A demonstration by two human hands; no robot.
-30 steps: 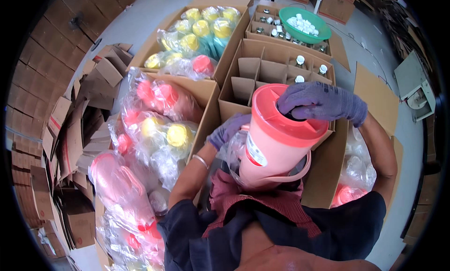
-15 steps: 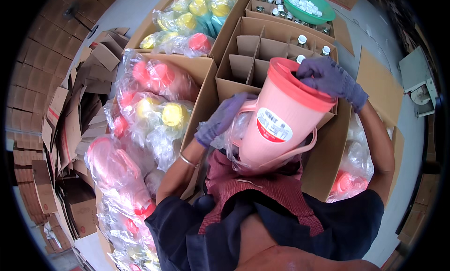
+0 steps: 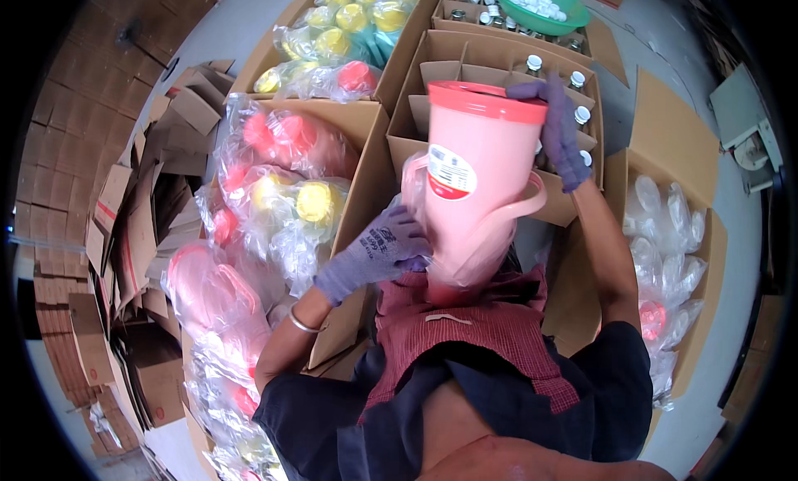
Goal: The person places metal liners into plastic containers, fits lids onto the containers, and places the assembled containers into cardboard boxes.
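A pink pitcher point(image 3: 476, 148) with a red rim stands almost upright against my apron, a white and red label on its side. One handle point(image 3: 525, 200) loops out at the right, and another pink loop shows at the left under clear plastic. A clear plastic bag point(image 3: 465, 269) wraps its lower part. My left hand point(image 3: 378, 250), in a grey-purple glove, is closed at the pitcher's lower left, fingers curled on the bag. My right hand point(image 3: 559, 130), gloved too, grips the rim's right side, with thumb over the top. The pitcher's inside is hidden.
Bagged pitchers with red and yellow lids fill a carton point(image 3: 366, 157) at left. Ahead stands a divided carton point(image 3: 407, 119) with white-capped bottles; beyond it sits a green bowl point(image 3: 573, 24) of white caps. Another carton point(image 3: 694, 315) at right holds plastic-wrapped items. Flattened cardboard point(image 3: 125, 231) leans far left.
The pitcher has turned more upright and shifted left. My right hand has come out of its mouth to the rim's outside; my left hand has moved down from the left handle to the bag.
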